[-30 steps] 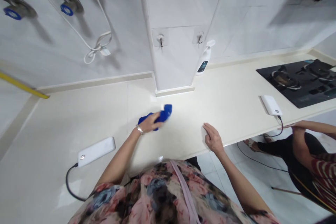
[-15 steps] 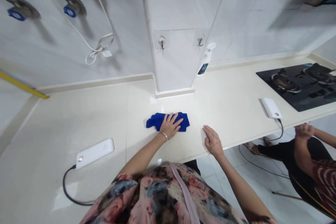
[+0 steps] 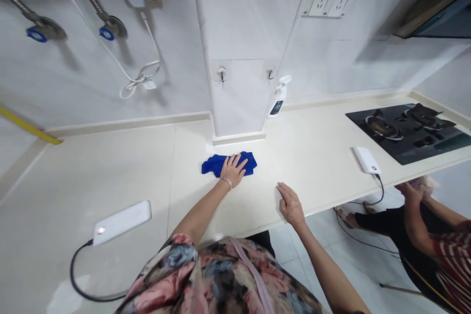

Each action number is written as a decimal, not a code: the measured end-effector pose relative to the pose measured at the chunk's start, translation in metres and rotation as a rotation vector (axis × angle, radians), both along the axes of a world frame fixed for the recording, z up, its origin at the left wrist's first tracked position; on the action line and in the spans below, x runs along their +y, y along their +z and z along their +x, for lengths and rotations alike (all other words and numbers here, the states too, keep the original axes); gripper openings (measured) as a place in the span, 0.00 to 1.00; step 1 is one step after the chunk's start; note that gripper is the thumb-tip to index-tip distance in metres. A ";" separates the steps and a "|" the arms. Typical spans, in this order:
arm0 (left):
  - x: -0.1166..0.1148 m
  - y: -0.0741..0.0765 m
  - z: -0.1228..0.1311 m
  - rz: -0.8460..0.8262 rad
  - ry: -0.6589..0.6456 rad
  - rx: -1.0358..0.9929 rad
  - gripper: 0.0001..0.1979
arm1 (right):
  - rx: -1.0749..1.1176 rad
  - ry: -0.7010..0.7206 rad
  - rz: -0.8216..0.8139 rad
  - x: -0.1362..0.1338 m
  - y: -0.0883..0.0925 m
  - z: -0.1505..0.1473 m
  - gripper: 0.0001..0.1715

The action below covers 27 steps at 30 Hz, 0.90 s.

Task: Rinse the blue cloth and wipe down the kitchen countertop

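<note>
Head view: the left hand [image 3: 233, 173] is laid palm down on a blue cloth [image 3: 213, 164], its fingers spread apart and clamped on nothing; the spread is judged to be used for even pressure against the bench [image 3: 312, 157]. The right hand [image 3: 292, 207] is rested near the front edge, leading fingers extended together, with nothing seen to be held; bracing is presumed. The cloth is located beneath the left hand, exposed on both sides of it, near the pillar [image 3: 239, 103] and apart from the right hand. Beside the pillar, a spray bottle [image 3: 278, 100] is stood upright, presumably kept out of the way. White devices are noted at left [image 3: 123, 222] and right [image 3: 366, 160], the latter just beside the hob [image 3: 405, 149].
</note>
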<state>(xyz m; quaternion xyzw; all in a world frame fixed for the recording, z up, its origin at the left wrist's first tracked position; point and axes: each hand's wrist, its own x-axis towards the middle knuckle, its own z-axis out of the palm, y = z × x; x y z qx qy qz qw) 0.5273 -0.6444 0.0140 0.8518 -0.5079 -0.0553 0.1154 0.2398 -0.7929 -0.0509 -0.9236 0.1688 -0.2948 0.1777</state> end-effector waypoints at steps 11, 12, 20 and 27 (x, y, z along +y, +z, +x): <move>0.057 -0.015 -0.123 -0.201 -0.363 0.036 0.31 | 0.012 0.014 0.005 -0.004 -0.006 -0.001 0.35; 0.059 -0.016 -0.129 -0.210 -0.413 0.041 0.31 | 0.014 0.015 0.008 -0.005 -0.006 -0.002 0.34; 0.082 -0.018 -0.122 -0.218 -0.429 0.073 0.26 | 0.014 0.032 0.005 -0.004 -0.004 -0.004 0.34; 0.127 -0.018 -0.063 -0.177 0.088 -0.021 0.26 | 0.011 0.028 -0.020 -0.005 -0.007 -0.008 0.33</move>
